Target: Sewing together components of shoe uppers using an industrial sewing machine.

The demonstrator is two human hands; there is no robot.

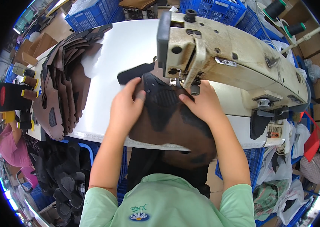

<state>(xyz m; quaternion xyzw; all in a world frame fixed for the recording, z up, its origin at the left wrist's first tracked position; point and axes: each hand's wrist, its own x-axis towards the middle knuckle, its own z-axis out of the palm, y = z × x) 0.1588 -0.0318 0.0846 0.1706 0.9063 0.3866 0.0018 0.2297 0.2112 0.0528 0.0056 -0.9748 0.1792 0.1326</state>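
Under the needle of a cream-coloured sewing machine (220,53) lies a brown and black shoe upper (160,125), leather-like, its lower part hanging over the table's near edge. My left hand (126,108) grips its left side, thumb and forefinger on the black ribbed part. On the other side, my right hand (204,101) holds the upper with the thumb on top, close to the presser foot (176,82). The machine head partly hides the right fingers. A black flap of the upper sticks out beyond my left fingertips.
A stack of similar brown pieces (63,83) lies on the left of the white table (124,41). Thread spools (29,81) stand beyond it. Blue crates (92,15) are behind, black parts (67,178) below left, plastic bags (294,196) below right. Other people sit at both sides.
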